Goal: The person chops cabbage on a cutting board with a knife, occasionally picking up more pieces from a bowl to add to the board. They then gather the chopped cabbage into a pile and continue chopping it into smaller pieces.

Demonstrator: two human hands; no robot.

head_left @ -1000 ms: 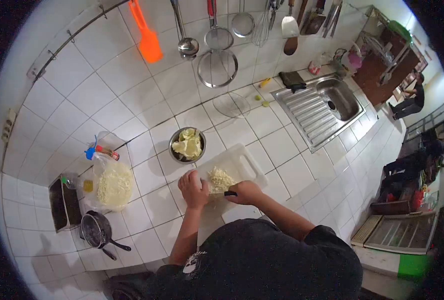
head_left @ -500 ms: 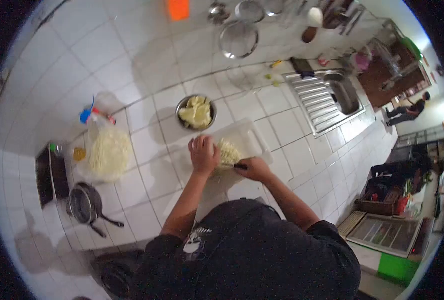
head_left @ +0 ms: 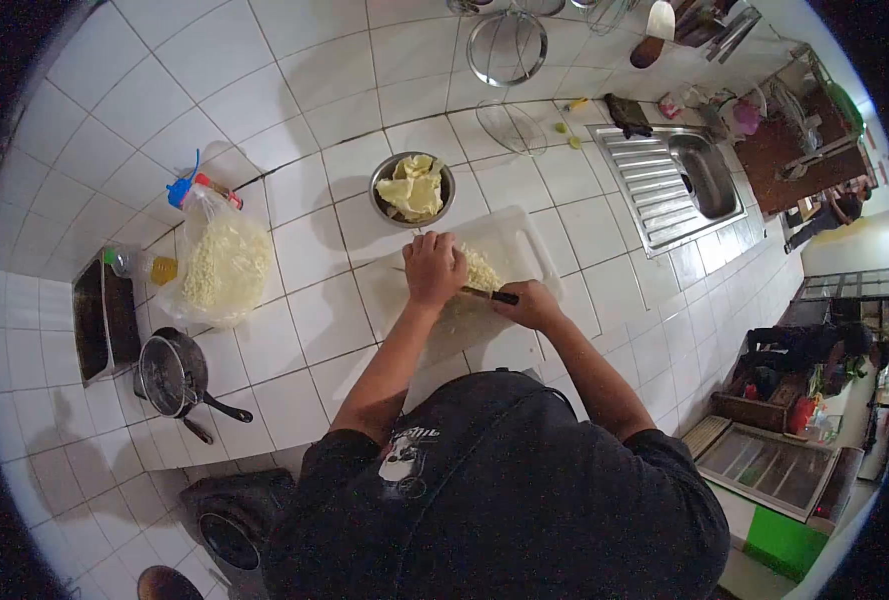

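My right hand [head_left: 530, 304] is closed around the black handle of a knife [head_left: 483, 293], held low over a white cutting board [head_left: 525, 235]. The blade runs left toward my left hand [head_left: 435, 270], which covers part of it. The left fingers are bent down over the board, and what lies under them is hidden. Beside that hand, between the two hands, is a pile of finely chopped pale vegetable [head_left: 479, 268]. Just behind the board stands a metal bowl [head_left: 375, 186] with large pale yellow leafy pieces [head_left: 415, 188], which look like cabbage.
A clear plastic bag [head_left: 227, 265] of pale shreds stands left on the tiled counter [head_left: 305, 290]. Pans [head_left: 173, 372] sit nearer, lower left. A glass lid [head_left: 512, 128] and a steel sink [head_left: 700, 180] are to the right. Other people [head_left: 805, 345] are at far right.
The view has shifted, so the counter things appear moved. My left hand stays at the board beside the chopped pile, and my right hand still grips the knife.
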